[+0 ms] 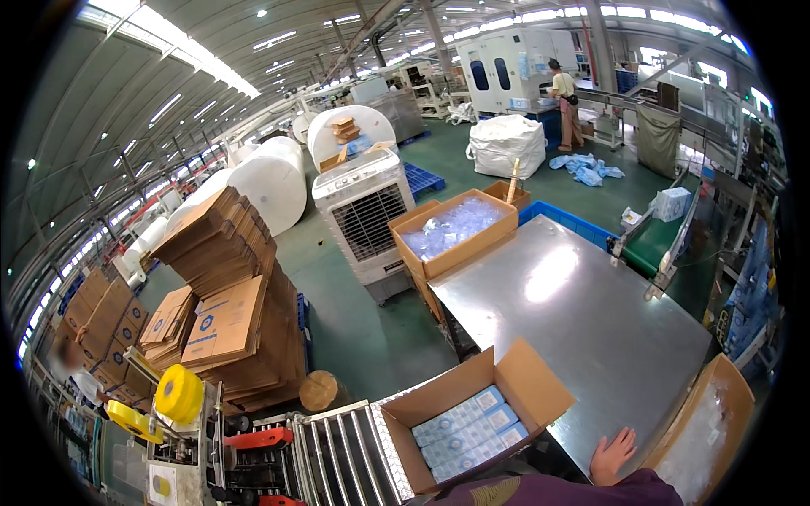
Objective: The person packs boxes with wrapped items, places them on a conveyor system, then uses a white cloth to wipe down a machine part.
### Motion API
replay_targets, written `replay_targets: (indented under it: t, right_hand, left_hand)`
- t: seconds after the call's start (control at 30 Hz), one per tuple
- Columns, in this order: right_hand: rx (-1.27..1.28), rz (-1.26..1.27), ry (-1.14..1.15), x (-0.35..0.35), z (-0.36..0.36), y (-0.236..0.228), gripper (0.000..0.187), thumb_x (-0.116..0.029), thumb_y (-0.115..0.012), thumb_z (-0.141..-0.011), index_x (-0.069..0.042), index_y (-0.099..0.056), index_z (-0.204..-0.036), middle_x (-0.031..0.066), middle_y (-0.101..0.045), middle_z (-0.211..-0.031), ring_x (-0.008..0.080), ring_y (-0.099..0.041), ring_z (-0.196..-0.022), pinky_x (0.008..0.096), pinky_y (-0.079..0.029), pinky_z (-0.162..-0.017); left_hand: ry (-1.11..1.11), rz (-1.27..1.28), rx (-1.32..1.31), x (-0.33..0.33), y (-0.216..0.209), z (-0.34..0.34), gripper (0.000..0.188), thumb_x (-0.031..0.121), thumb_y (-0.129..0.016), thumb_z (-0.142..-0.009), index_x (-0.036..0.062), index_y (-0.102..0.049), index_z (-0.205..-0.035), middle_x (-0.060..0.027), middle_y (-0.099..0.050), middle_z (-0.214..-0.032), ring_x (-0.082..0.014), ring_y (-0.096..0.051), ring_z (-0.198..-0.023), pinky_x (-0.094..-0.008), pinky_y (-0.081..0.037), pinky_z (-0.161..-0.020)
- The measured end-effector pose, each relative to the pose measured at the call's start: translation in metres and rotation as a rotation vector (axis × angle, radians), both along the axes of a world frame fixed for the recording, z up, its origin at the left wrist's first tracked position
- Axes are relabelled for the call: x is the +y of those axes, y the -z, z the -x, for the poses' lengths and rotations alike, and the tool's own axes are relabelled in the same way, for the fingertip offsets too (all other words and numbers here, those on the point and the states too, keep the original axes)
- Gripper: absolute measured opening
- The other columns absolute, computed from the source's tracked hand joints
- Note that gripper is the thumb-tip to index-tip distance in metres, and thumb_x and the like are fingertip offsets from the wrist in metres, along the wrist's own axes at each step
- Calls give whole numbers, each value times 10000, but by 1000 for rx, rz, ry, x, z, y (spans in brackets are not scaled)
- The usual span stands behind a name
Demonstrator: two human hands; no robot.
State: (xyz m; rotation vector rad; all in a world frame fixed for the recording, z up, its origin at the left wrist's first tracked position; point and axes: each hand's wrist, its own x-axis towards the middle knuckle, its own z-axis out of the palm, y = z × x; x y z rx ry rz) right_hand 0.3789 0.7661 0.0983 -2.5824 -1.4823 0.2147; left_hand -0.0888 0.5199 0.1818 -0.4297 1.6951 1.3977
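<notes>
My one visible hand, the right, rests flat with fingers spread on the near edge of the bare steel table, gripping nothing; my left is out of sight. Just left of it stands one open cardboard carton of pale blue packets, three rows showing. Two more open cartons flank the table. Around is a factory hall with a green floor.

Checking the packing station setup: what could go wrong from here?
1. The open carton of blue packs sits at the steel table edge, partly over the roller conveyor; it might tip or slide.
2. The right hand rests on the table edge beside the carton; a shifting carton might pinch it.
</notes>
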Motion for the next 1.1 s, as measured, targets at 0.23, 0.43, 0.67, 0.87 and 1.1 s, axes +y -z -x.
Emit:
replay_targets:
  t: [0.23,0.43,0.67,0.87,1.1]
  right_hand:
    - [-13,1,5,-2,4,-8,708,-314,-521,-888,11,-248,-1456,189,-227,-1530,312,-174,-1433,503,-95,-1152]
    - [7,28,4,-3,8,-25,703,-305,-517,-894,11,-242,-1458,196,-220,-1530,319,-172,-1432,509,-93,-1152]
    - [-36,-15,2,-1,7,-15,711,-285,-524,-881,16,-238,-1459,204,-221,-1527,328,-174,-1431,522,-101,-1149]
    - [-71,-30,46,5,0,4,695,-256,-549,-854,20,-285,-1435,208,-270,-1498,341,-227,-1406,537,-117,-1143]
    - [-309,-81,-203,76,-66,1,615,-400,-551,-882,-28,-435,-1358,172,-417,-1414,332,-404,-1294,491,-278,-1079]
  left_hand:
    - [-32,7,21,0,-2,-3,526,458,-448,-953,60,-402,-1293,-113,-503,-1209,-249,-492,-1097,-370,-397,-948]
    - [-50,23,41,3,-5,-5,597,494,-427,-956,45,-385,-1348,-135,-497,-1267,-271,-481,-1147,-382,-383,-984]
    - [7,104,235,25,-27,2,681,535,-402,-959,28,-366,-1411,-161,-490,-1334,-298,-469,-1206,-395,-366,-1027]
    - [440,145,1328,121,-63,1,370,252,-446,-978,-50,-564,-1155,-246,-551,-1140,-388,-506,-1070,-426,-387,-960]
    - [1332,-117,924,187,-16,-81,395,275,-565,-891,43,-584,-1210,-225,-577,-1211,-398,-507,-1166,-465,-385,-1015]
